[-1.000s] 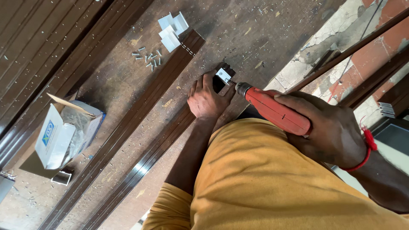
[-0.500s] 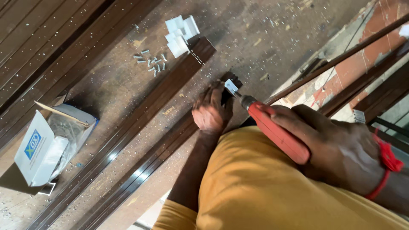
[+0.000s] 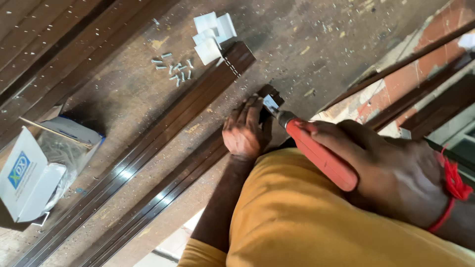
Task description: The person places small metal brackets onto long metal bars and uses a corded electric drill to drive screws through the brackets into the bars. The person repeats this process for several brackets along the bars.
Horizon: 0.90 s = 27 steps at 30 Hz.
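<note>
My left hand [image 3: 245,131] presses down on the end of a dark brown metal profile [image 3: 163,190] lying on the floor, fingers around a small white fitting [image 3: 270,104] at its tip. My right hand [image 3: 396,170] grips a red-handled screwdriver [image 3: 319,153] whose metal tip meets that white fitting. A red thread circles my right wrist. My yellow-clad knee fills the lower middle of the view.
A second brown profile [image 3: 148,143] lies parallel on the left. Loose screws [image 3: 173,69] and several white plastic blocks [image 3: 213,34] lie near its far end. An open white and blue cardboard box [image 3: 34,173] sits at left. More brown bars [image 3: 396,64] lean at upper right.
The view has shifted, so everything sits lower and further right in frame. Both hands stay at the profile's end, with the screwdriver tip still on the white fitting.
</note>
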### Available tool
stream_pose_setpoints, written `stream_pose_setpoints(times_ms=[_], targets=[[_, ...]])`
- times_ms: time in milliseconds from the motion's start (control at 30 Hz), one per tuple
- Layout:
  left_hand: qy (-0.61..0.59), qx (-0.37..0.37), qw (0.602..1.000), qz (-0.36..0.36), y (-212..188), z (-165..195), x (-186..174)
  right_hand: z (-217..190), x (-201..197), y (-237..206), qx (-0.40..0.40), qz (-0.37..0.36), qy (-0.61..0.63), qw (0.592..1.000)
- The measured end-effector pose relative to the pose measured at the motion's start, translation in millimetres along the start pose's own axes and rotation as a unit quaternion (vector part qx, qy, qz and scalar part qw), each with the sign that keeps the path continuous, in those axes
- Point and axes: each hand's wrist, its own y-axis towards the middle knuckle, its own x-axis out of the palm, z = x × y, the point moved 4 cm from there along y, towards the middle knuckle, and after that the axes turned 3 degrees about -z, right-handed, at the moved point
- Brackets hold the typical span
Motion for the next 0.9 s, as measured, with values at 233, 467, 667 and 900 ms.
stream_pose_setpoints(times_ms=[233,467,667,900], targets=[[0.002,-0.02,1.0,-0.009,-14,18,-2,-3,-2,-35,0.022,-0.003,0.039,0.999],[0.039,-0.048,0.997,-0.046,-30,30,0,15,-6,-77,0.002,-0.035,-0.004,0.999],[0.048,0.04,0.998,0.007,-22,62,-31,78,-17,-104,-0.01,0.09,0.057,0.994],[0.174,0.01,0.973,0.154,42,14,-96,130,15,-75,0.094,-0.01,0.029,0.995]])
